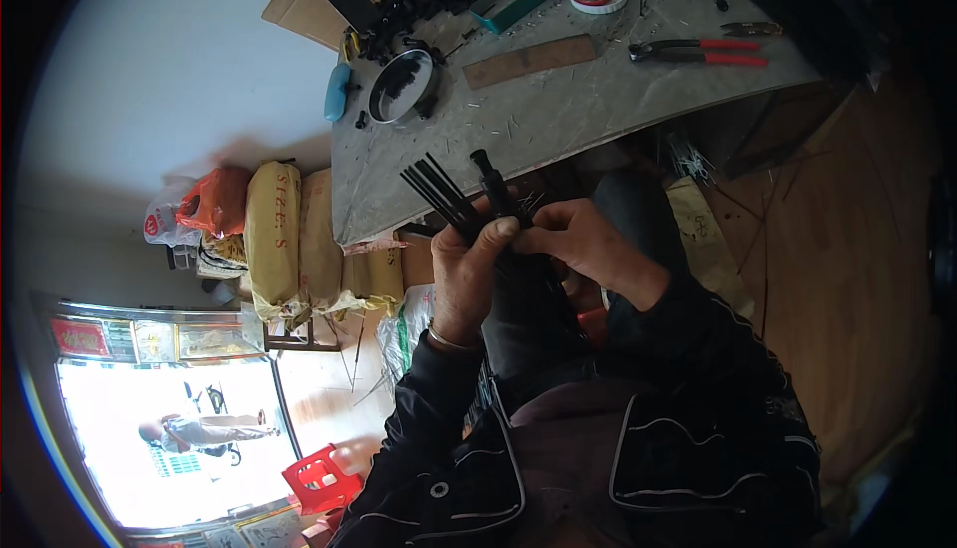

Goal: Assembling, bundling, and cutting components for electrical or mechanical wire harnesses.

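Slanting up-left, black rods (pixel 445 197) (long axes roughly aligned), left grip (pixel 467 274) clasping them, right grip (pixel 586 244) unclear.

Slim black rods (pixel 444 197) slant beside 1 flared black cylinder (pixel 492 182).

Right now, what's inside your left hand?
Thin black rods and a thicker black piece stick up from the left hand. The parts inside its grip are covered, so I can't see them.

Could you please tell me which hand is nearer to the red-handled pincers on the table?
Right. The right hand is below and left of the red-handled pincers in the picture; the left hand is farther left, holding thin black rods.
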### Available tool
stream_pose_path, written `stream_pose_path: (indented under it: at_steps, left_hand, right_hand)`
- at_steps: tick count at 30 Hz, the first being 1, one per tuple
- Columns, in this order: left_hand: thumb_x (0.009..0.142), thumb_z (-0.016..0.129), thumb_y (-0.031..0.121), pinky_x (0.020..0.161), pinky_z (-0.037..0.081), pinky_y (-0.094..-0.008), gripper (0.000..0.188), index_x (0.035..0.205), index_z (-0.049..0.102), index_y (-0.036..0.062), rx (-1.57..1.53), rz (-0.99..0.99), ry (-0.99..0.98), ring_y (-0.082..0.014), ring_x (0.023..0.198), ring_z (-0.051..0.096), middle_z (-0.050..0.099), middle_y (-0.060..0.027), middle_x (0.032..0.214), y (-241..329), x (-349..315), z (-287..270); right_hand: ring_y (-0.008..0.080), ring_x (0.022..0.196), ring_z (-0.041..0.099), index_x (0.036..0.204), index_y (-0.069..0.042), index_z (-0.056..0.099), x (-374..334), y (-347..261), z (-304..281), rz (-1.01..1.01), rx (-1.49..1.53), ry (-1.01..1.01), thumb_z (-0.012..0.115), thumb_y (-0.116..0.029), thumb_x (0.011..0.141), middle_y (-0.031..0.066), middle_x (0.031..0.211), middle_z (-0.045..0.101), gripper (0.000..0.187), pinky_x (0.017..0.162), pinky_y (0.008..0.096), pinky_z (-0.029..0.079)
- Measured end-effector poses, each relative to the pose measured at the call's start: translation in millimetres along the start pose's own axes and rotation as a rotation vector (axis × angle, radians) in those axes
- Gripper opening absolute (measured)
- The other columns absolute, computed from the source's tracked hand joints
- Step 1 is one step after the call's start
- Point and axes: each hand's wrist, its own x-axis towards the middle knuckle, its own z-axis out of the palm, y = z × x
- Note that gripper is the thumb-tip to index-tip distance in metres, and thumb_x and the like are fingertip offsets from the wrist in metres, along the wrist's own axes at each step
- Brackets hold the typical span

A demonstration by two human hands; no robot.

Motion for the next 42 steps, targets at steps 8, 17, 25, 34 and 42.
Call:
stream_pose_path:
  at_steps: [8, 17, 25, 34, 42]
  left_hand:
    - [0.083, 0.072, 0.006, 0.082, 0.051, -0.0271, 0.023, 0.105, 0.066, 0.0022, -0.159, -0.040, -0.061, -0.0124, 0.085, 0.064, 0.069, -0.0038, 0.091, -4.1, 1.4, -0.8]
    - [0.086, 0.069, 0.008, 0.081, 0.051, -0.0277, 0.022, 0.108, 0.065, 0.0025, -0.283, -0.032, -0.188, -0.0138, 0.086, 0.065, 0.069, -0.0060, 0.096, 2.3, 12.9, 4.6]
    - [0.091, 0.066, 0.017, 0.086, 0.050, -0.0285, 0.030, 0.115, 0.063, -0.0002, -0.189, -0.074, -0.200, -0.0152, 0.091, 0.064, 0.069, -0.0077, 0.100, 0.8, 15.8, 0.2]
    - [0.098, 0.055, 0.025, 0.090, 0.049, -0.0303, 0.034, 0.119, 0.059, -0.0009, -0.143, -0.109, -0.158, -0.0187, 0.097, 0.064, 0.067, -0.0113, 0.105, -0.1, 7.9, 5.3]
    - [0.103, 0.040, 0.035, 0.086, 0.049, -0.0278, 0.043, 0.121, 0.054, -0.0022, -0.051, -0.082, -0.131, -0.0169, 0.095, 0.063, 0.066, -0.0117, 0.105, 4.0, -0.6, 17.8]
  right_hand:
    - [0.0069, 0.054, 0.057, 0.076, -0.004, 0.065, -1.7, -7.4, -10.4, 0.001, -0.076, -0.020, 0.080, -0.030, 0.079, -0.0003, 0.067, 0.061, 0.030, 0.049, 0.0218, 0.045]
    - [0.0087, 0.053, 0.057, 0.076, -0.006, 0.059, -2.1, -12.2, -8.3, 0.010, 0.040, 0.079, 0.083, -0.027, 0.075, 0.0004, 0.064, 0.059, 0.032, 0.049, 0.0210, 0.046]
    - [0.0073, 0.051, 0.054, 0.075, -0.007, 0.057, -3.1, -14.1, -5.4, 0.022, 0.043, 0.090, 0.082, -0.026, 0.076, -0.0003, 0.063, 0.057, 0.031, 0.048, 0.0206, 0.044]
    - [0.0076, 0.076, 0.058, 0.106, -0.005, 0.053, 9.8, 0.7, -4.3, 0.006, 0.073, 0.114, 0.084, -0.025, 0.073, 0.0024, 0.092, 0.061, 0.049, 0.057, 0.0208, 0.047]
    - [0.0065, 0.074, 0.057, 0.112, -0.005, 0.055, 5.2, -0.4, 6.8, -0.062, 0.217, 0.069, 0.081, -0.014, 0.075, -0.0006, 0.089, 0.063, 0.046, 0.068, 0.0218, 0.048]
